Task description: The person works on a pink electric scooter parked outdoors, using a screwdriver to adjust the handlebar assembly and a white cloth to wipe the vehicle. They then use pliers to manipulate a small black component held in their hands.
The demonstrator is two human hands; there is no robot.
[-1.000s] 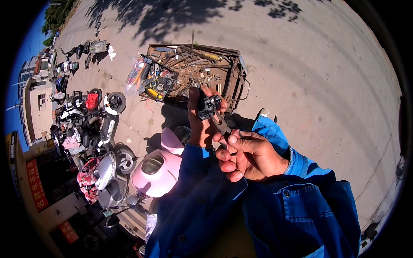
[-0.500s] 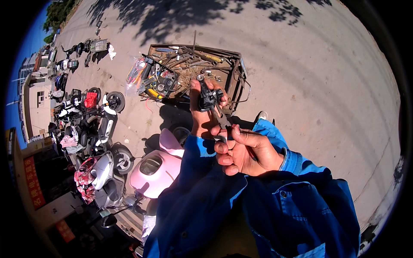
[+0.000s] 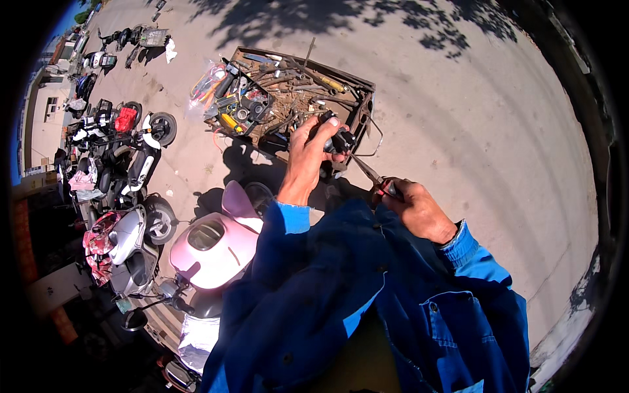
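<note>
My left hand (image 3: 303, 157) is closed around a small black mechanical part (image 3: 343, 139), its thumb lying along the top; the exact kind of part cannot be made out. In my right hand (image 3: 419, 211) is a pair of long-nose pliers (image 3: 370, 170), gripped by dark and red handles. The tapered metal jaws point up and left, their tip close to the underside of the black part. Whether the tip touches it is not clear. My fingers hide much of the part and most of the handles.
Beyond my hands a rusty metal tray (image 3: 308, 54) of tools and scrap sits on the pavement, with a black bin (image 3: 267, 110) and a plastic bag (image 3: 206, 84) at its left. A pink scooter (image 3: 223, 259) stands close on my left, near several parked scooters (image 3: 141, 160).
My right hand has moved right and down, away from my left, now holding the pliers by their handles. My left hand has turned, bringing its back and thumb uppermost over the black part.
</note>
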